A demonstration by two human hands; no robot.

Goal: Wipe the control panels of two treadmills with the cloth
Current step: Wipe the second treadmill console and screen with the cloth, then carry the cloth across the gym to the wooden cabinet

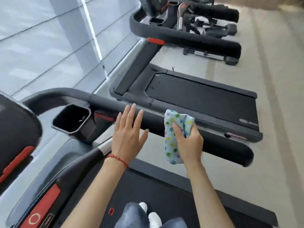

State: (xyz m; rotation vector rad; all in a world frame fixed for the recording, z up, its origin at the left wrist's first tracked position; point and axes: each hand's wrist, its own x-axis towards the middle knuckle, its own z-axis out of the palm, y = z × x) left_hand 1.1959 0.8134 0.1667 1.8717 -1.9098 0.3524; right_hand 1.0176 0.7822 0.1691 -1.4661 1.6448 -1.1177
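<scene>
Right hand [189, 143] grips the folded dotted cloth [175, 137] against the near treadmill's side handrail [213, 145], not its control panel [16, 137]. Left hand [128, 134] hovers flat, fingers spread, holding nothing. Second treadmill [197, 99] well apart; can't tell if either panel is wiped.

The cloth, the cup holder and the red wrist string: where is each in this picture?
cloth [172, 129]: head view, on its dotted front fold.
cup holder [72, 119]: head view, inside its dark opening.
red wrist string [117, 159]: head view, on the strand across the wrist.
</scene>
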